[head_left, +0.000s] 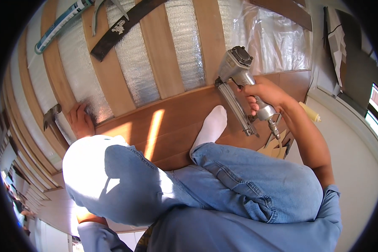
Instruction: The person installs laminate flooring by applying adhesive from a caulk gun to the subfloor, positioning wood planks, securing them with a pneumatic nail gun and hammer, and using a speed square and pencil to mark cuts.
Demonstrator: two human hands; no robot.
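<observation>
My right hand (262,94) is wrapped round the handle of a silver pneumatic nail gun (239,69). Its nose rests by the edge of the brown floorboards (172,101), and the long magazine slants down over them. An air hose fitting (274,127) hangs from the handle's end. Over at the left, my left hand (80,121) lies with its fingers stretched at the boards' edge, partly hidden behind my knee. A claw hammer (51,116) lies just beside it.
Wooden battens (161,46) run across silver foil underlay (130,63) beyond the boards. On them lie a dark strip (109,42), a sealant tube (61,25) and a pincer-like metal tool (95,19). A yellowish bottle (310,111) and board offcuts (273,147) are at the right.
</observation>
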